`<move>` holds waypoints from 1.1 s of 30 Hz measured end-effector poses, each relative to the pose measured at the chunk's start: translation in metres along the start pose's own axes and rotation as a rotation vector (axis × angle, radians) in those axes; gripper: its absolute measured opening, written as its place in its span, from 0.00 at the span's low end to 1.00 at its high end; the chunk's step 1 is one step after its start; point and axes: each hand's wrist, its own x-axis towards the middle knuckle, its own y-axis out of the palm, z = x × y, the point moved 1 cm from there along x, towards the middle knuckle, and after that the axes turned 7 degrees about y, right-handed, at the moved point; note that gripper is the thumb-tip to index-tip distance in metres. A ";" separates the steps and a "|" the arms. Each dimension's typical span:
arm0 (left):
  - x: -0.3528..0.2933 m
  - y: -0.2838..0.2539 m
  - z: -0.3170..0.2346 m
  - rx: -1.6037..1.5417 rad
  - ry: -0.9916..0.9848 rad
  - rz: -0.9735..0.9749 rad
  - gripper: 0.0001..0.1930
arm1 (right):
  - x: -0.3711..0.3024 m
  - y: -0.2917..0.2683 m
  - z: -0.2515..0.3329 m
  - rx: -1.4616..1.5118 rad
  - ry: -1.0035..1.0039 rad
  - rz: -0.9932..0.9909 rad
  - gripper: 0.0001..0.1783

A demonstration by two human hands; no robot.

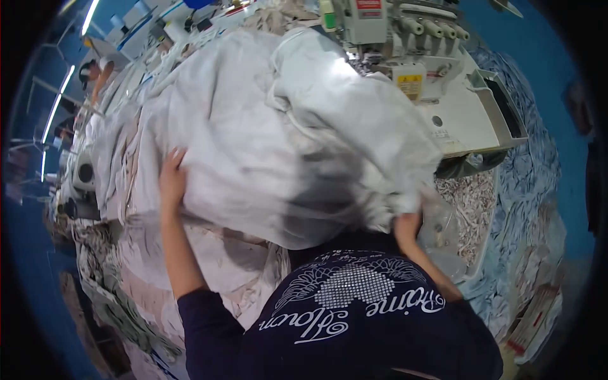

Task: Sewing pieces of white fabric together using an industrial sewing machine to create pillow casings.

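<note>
A large white cloth (234, 126), maybe an unfinished garment, spreads from the sewing machine (373, 38) down towards my lap; its lower part is smeared by motion. My left hand (173, 177) lies on the cloth's left part, its fingers stretched forward and a little apart. At the lower right, my right hand (408, 223) is closed on the cloth's gathered edge, with some fingers hidden by blur and folds. The upper right end of the cloth reaches under the machine's lit needle area.
Right of the cloth is the machine's white bed (465, 120) with an open tray (503, 107). Below it, a bin holds fabric scraps (465, 209). Bluish cloth (525, 196) heaps at the far right, pale pink cloth (190, 259) at lower left. Another person (101, 73) is at far left.
</note>
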 end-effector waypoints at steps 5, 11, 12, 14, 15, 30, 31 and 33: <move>-0.085 -0.075 0.136 0.199 -0.552 0.069 0.21 | 0.018 0.045 0.108 -0.410 -0.627 0.829 0.17; -0.042 -0.081 0.061 0.815 -0.664 0.155 0.20 | 0.023 -0.009 0.210 0.094 -0.598 0.348 0.02; -0.037 -0.086 0.037 0.759 -0.491 -0.043 0.21 | 0.040 -0.012 0.218 0.047 -0.704 0.119 0.06; 0.002 -0.077 -0.078 -0.266 -0.402 -0.063 0.26 | 0.066 -0.012 0.228 0.298 -0.125 0.291 0.14; 0.002 -0.067 -0.126 -0.284 -0.216 0.028 0.26 | 0.077 -0.007 0.241 0.389 -0.032 0.328 0.15; -0.038 -0.028 -0.158 0.176 -0.039 -0.134 0.17 | 0.095 0.011 0.292 0.352 0.125 0.676 0.12; -0.044 -0.024 -0.147 0.191 -0.032 -0.129 0.14 | 0.098 0.016 0.287 0.421 0.154 0.679 0.13; -0.050 -0.023 -0.144 -0.052 -0.332 -0.124 0.14 | 0.101 0.020 0.281 0.490 0.183 0.681 0.13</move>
